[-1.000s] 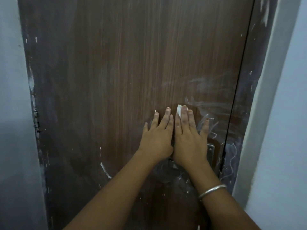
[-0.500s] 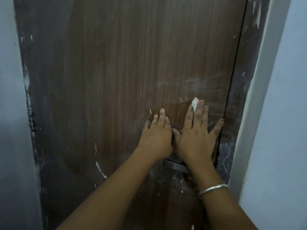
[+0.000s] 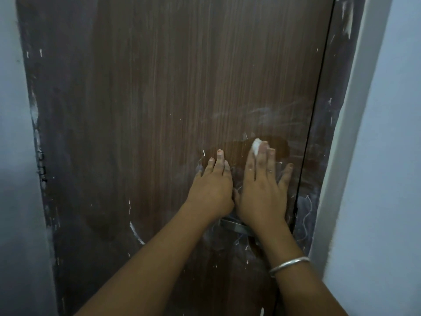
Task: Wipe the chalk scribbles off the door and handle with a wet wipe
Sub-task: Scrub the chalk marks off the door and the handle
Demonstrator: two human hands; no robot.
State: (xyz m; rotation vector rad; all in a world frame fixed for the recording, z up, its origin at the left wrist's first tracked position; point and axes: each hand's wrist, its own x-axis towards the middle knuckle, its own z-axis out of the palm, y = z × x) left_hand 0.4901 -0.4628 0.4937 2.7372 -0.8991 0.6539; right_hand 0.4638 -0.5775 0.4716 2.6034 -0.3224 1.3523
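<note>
Both hands lay flat and open-fingered on the door (image 3: 182, 87): the left hand (image 3: 210, 190) above the handle (image 3: 232, 225), the right hand (image 3: 262, 190) pressing the wet wipe (image 3: 256, 145) higher up.

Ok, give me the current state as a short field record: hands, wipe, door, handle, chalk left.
left hand: flat on door, empty
right hand: flat on door, pressing wipe under fingertips
wet wipe: white, bunched, peeking out above fingers
door: brown wood, damp dark patch by wipe
handle: metal, mostly hidden under hands
chalk scribbles: smears above wipe; more near handle and on frame
</note>
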